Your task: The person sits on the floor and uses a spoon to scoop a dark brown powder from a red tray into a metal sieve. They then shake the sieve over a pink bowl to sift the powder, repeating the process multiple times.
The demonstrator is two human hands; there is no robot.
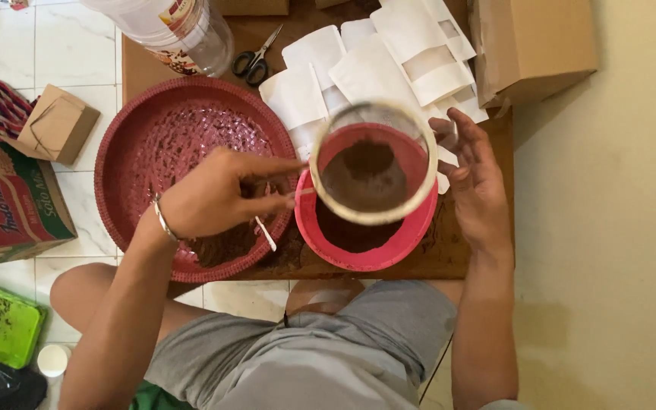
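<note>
My left hand (pixel 218 193) grips the handle of a round white-rimmed sieve (pixel 373 161) holding brown powder, held above a pink bowl (pixel 389 254) that also has brown powder in it. My right hand (pixel 474 178) is open, its palm close against the sieve's right rim. A metal bangle sits on my left wrist. A small white spoon (pixel 265 233) lies on the edge of the large red woven tray (pixel 127 144) under my left hand.
White paper pouches (pixel 389 53) lie behind the bowl on a low brown board (pixel 449 254). Scissors (pixel 254 59) and a clear plastic jar (pixel 184 26) stand at the back. Cardboard boxes (pixel 533 45) sit right and left; a green tray (pixel 1 323) is on the tiled floor.
</note>
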